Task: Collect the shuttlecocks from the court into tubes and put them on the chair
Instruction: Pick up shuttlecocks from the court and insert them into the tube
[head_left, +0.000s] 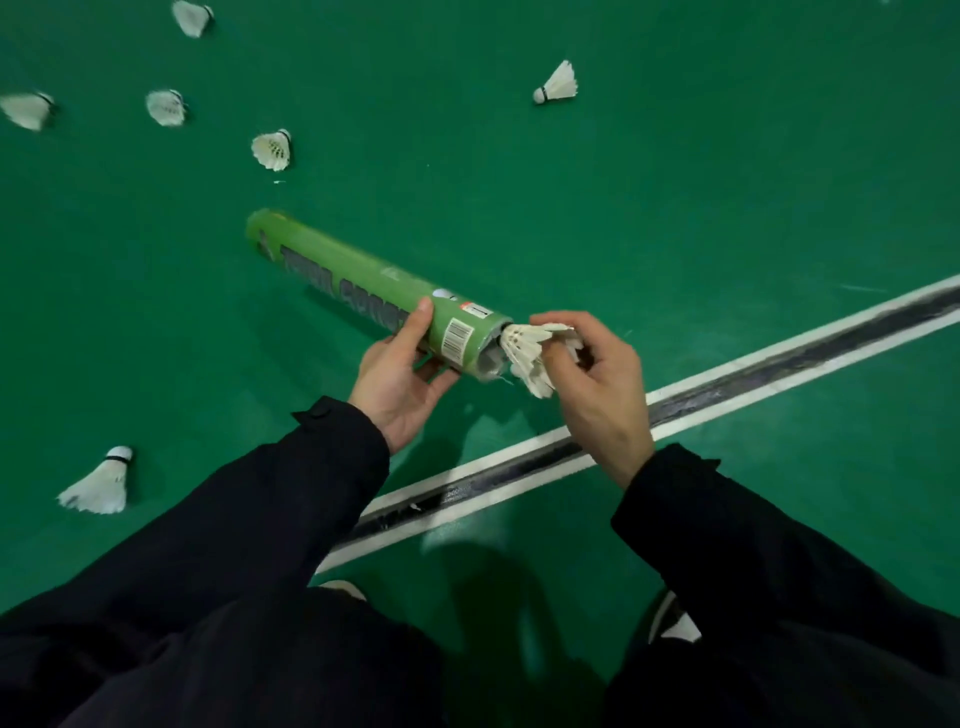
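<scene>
Head view: a green court floor is being crossed by a white-edged dark line, above which a long green tube is being gripped near its open end by the left hand, fingers curled beneath and thumb on top. A white shuttlecock is being pinched by the right hand at the tube's mouth, cork end inward. Six loose shuttlecocks are being left lying on the floor, one beside the left sleeve, the others farther off.
</scene>
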